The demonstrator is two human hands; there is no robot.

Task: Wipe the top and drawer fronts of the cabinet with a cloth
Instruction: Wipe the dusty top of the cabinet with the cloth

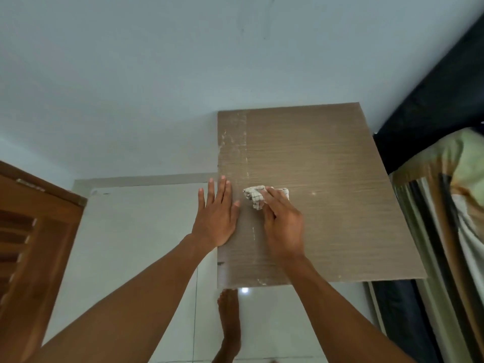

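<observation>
A pale wall (131, 74) fills the upper half of the frame, with faint dark scuff marks near the top centre. Below it, white floor tiles (146, 231) occupy the lower centre. The cabinet top (327, 158), a brown wood-grain panel, sits at centre right, its far edge against the wall; whitish streaks and residue (235, 137) run along its left portion, and small chips show at the near edge. The drawer fronts are out of sight from this downward angle. A dark wooden louvred door (31, 231) stands at the left edge of the frame. At the right edge, a bed with striped bedding (445, 218) lies just beside the cabinet, a black surface (432, 87) rising behind it. Two bare forearms enter from the bottom. The left hand (216, 216) lies flat over the cabinet top's left edge, fingers extended and spread, gripping nothing. The right hand (282, 226) presses down at the panel's centre left, fingers curled around a small bunched white cloth (255, 196) with a thin dark check pattern; the cloth rests on the cabinet top, protruding beyond the fingertips. A bare foot (230, 320) stands on the tiles below the cabinet's near edge.
</observation>
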